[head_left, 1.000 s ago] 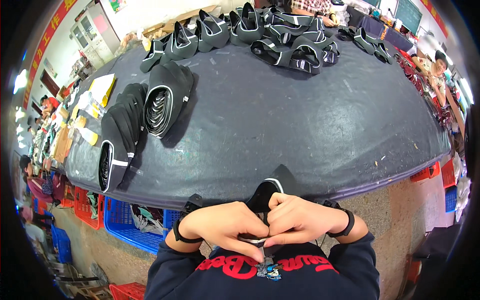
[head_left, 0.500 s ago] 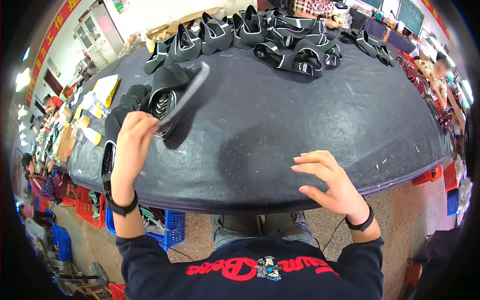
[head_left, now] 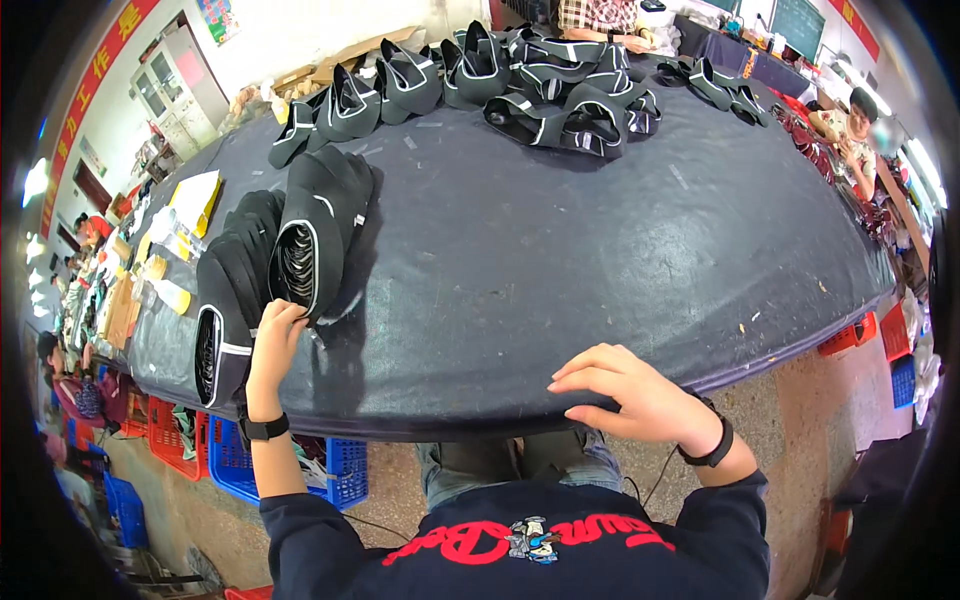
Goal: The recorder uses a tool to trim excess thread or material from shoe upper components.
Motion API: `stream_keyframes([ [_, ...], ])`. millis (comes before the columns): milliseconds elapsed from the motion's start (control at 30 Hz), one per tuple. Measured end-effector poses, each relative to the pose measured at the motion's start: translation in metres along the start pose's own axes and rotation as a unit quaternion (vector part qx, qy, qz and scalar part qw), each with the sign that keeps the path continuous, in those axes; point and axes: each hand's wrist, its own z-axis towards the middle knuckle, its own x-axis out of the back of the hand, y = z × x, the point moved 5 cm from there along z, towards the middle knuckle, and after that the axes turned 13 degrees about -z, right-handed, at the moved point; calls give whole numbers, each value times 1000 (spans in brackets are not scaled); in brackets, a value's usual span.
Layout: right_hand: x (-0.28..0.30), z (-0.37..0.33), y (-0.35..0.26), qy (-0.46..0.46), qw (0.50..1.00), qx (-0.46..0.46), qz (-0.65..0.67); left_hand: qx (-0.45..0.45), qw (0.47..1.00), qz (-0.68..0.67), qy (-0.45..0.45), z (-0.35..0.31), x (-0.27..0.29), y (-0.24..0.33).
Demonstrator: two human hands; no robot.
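Two long rows of nested black shoe uppers with pale edging lie at the left of the dark table: the inner row [head_left: 330,195] and the outer row [head_left: 232,265]. My left hand [head_left: 272,350] is at the near end of the inner row, its fingertips pinched on the edge of the front shoe upper [head_left: 298,262]. Inside that upper's opening, many layered edges show. Over the table's front edge hovers my right hand [head_left: 640,395], fingers apart and curved, with nothing in it.
More black uppers stand along the far side [head_left: 410,80], with a looser pile [head_left: 585,115] right of them. A bottle [head_left: 172,295] and yellow packet [head_left: 205,195] lie at left. Below the table are a blue basket [head_left: 345,470] and red crates [head_left: 178,440]. Other people sit around.
The thin black piece swinging from my left hand now rests on the inner row. My left hand has moved down toward the row's near end; my right hand has shifted slightly left and down.
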Motion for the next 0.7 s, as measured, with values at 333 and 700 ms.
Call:
stream_keyframes([
  [333, -32, 2, 1, -43, 998, 27, 25, 127, 958, -192, 171, -2, -36, -49],
  [700, -50, -18, 11, -53, 998, -13, 35, 143, 982, -44, 116, 28, -49, -54],
])
